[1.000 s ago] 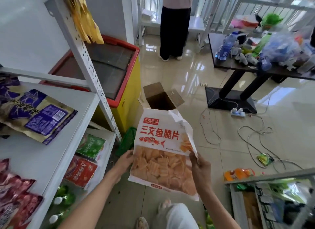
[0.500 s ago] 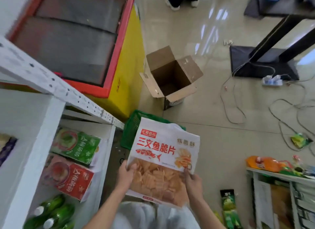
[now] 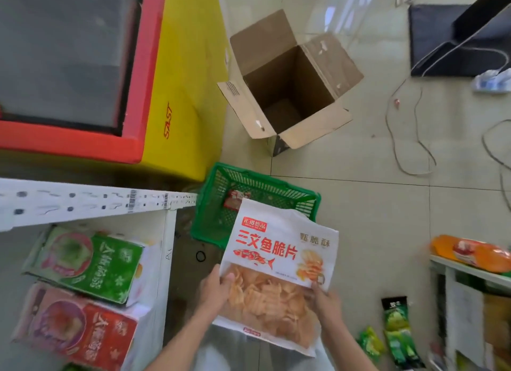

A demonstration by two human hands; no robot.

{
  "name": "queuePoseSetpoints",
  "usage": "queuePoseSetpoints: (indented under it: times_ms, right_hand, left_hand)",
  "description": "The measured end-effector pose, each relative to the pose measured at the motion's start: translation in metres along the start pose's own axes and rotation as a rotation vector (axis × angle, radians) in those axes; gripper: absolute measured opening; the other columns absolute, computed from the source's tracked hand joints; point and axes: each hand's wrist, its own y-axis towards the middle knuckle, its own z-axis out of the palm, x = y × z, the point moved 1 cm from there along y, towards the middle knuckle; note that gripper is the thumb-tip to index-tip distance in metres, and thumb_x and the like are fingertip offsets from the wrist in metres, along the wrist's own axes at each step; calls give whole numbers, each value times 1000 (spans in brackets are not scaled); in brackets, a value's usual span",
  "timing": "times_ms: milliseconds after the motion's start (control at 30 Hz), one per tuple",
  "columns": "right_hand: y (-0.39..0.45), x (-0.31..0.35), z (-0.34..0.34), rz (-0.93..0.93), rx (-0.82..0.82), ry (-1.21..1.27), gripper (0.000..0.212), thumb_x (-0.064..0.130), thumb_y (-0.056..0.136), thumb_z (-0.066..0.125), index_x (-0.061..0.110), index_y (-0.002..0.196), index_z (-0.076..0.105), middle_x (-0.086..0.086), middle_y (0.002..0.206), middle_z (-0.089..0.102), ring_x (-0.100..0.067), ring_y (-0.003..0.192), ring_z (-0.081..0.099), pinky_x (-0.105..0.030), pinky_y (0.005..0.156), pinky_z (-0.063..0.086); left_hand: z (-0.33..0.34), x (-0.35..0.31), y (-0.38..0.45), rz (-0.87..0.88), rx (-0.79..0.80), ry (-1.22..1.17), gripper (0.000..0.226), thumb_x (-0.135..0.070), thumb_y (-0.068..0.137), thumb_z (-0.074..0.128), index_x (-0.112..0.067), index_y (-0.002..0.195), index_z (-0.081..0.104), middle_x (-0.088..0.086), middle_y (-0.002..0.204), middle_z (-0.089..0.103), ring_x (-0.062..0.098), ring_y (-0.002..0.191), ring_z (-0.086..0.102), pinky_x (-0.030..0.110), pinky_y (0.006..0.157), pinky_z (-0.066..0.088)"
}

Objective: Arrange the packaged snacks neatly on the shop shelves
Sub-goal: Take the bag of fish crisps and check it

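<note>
A large white bag of orange crisps (image 3: 279, 262) with red lettering is held low in front of me, above my lap. My left hand (image 3: 214, 290) grips its left edge and my right hand (image 3: 325, 301) grips its right edge. The bag partly covers a green plastic basket (image 3: 221, 193) on the floor, which holds a small red packet (image 3: 235, 199). At the left, a white shelf (image 3: 160, 274) carries a green box (image 3: 91, 262) and a red box (image 3: 80, 329) lying flat.
A red and yellow chest freezer (image 3: 177, 88) stands at the upper left. An open cardboard box (image 3: 290, 80) sits on the tiled floor. Cables (image 3: 406, 138) trail at the right. A second shelf (image 3: 470, 268) with orange packets is at the right, green snack packs (image 3: 395, 329) beside it.
My view has tipped further down toward the floor. The crisp bag has come lower and closer to me, still held by both hands, and the green basket now shows fully behind it.
</note>
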Motion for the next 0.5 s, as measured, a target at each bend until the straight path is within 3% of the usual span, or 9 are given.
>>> queuePoseSetpoints:
  times_ms: [133, 300, 500]
  right_hand:
    - [8, 35, 29, -128, 16, -19, 24, 22, 105, 59, 11, 97, 79, -5, 82, 81, -23, 78, 79, -38, 74, 58]
    - [46, 76, 67, -232, 2, -50, 30, 25, 106, 59, 18, 83, 78, 1, 80, 81, -18, 76, 79, -48, 81, 64]
    - [109, 96, 110, -277, 16, -35, 19, 30, 106, 59, 28, 98, 76, 3, 96, 82, -17, 86, 79, -47, 88, 63]
  left_hand:
    - [-15, -15, 37, 22, -37, 16, 17, -43, 106, 53, -31, 116, 58, -3, 111, 70, 16, 95, 66, 37, 79, 55]
    - [-35, -33, 99, 51, -107, 31, 27, -50, 104, 53, -30, 121, 59, 1, 118, 69, 28, 107, 67, 41, 86, 54]
    - [-34, -43, 170, 116, -153, -40, 31, -41, 107, 53, -26, 133, 56, 1, 128, 66, 28, 119, 63, 43, 90, 51]
